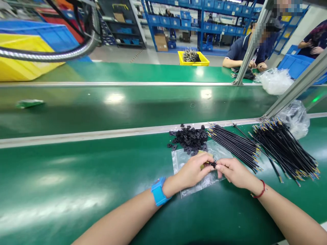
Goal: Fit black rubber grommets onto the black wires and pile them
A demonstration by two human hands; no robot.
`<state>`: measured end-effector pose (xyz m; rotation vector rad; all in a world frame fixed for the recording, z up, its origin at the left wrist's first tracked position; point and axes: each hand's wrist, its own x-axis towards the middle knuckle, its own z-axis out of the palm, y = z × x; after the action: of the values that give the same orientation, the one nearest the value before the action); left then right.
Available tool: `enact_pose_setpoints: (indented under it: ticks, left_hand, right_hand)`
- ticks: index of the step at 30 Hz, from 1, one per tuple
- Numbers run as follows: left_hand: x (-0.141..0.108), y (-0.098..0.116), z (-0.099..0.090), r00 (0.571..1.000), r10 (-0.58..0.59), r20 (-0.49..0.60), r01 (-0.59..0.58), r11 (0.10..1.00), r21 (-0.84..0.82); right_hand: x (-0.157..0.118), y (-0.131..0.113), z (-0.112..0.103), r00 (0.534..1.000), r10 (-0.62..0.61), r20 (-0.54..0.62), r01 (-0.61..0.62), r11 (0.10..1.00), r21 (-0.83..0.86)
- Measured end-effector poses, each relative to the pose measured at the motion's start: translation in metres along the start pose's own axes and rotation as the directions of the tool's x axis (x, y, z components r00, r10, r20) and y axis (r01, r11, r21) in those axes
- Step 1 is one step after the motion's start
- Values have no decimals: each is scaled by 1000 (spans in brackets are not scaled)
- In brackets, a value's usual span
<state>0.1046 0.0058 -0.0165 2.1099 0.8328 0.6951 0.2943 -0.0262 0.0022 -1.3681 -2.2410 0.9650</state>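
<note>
My left hand (195,170), with a blue band at the wrist, is closed in a pinch. My right hand (233,172), a red string bracelet on its wrist, pinches from the other side. Between the fingertips is a small black part (213,164), with thin wire-like ends by it; its exact shape is mostly hidden. Under both hands lies a clear plastic zip bag (190,190). A heap of flat black pieces with holes (191,139) sits just beyond the left hand. Past my right hand lies a row of black cables (235,146) with coloured wire ends.
A larger bundle of black cables (286,149) lies at right, by crumpled clear plastic (296,117) and a slanting metal post (288,90). A metal strip (102,136) edges the green worktop (76,177). Across it, a co-worker (240,51) handles cables near a yellow bin (195,63).
</note>
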Motion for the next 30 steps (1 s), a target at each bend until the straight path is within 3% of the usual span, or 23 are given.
enact_pose_setpoints:
  ticks: [2,4,5,7,9,10,12,14,17,20,21,24,25,26,28,30]
  left_hand:
    - [2,-4,-5,1000,-3,-25,3,1000,4]
    - [6,-9,-13,992,-61,-110,64,998,20]
    - [7,-11,-17,982,-102,-162,112,992,55]
    - [10,-16,-27,965,-158,-209,201,959,202]
    - [12,-20,-34,963,-186,-196,248,894,372]
    - [12,-21,-35,964,-198,-177,258,856,448]
    - [11,-22,-34,965,-234,-122,261,781,568]
    - [9,-23,-31,960,-270,-71,250,718,650]
    - [8,-24,-25,960,-274,-49,227,669,708]
    - [7,-25,-23,967,-249,-52,210,666,716]
    - [7,-26,-24,968,-245,-52,209,673,710]
    - [7,-27,-24,966,-251,-55,221,703,676]
    - [7,-28,-25,965,-255,-53,225,710,667]
    - [7,-29,-25,964,-260,-49,226,714,662]
    - [7,-29,-26,963,-268,-40,228,722,653]
    - [7,-28,-27,962,-270,-46,238,741,628]
  right_hand:
    - [0,5,-9,996,0,-95,-8,996,-84]
    - [-5,18,-28,935,-27,-353,-79,956,-283]
    - [-10,28,-41,858,-55,-512,-167,910,-378]
    - [-21,53,-71,632,-119,-766,-419,779,-467]
    - [-32,82,-99,456,-145,-878,-638,635,-436]
    - [-37,96,-109,408,-136,-903,-687,605,-402]
    - [-43,118,-122,373,-101,-922,-733,577,-360]
    - [-46,130,-126,368,-70,-927,-741,580,-338]
    - [-45,124,-122,353,-75,-932,-730,601,-325]
    - [-34,100,-106,395,-113,-912,-657,658,-367]
    - [-27,91,-96,458,-121,-881,-602,687,-407]
    - [-5,68,-58,777,-149,-611,-306,760,-574]
    - [3,62,-44,856,-159,-492,-212,760,-614]
    - [10,58,-32,906,-157,-393,-152,747,-647]
    - [20,55,-15,942,-113,-317,-151,699,-699]
    - [25,57,-9,943,-61,-327,-208,660,-722]
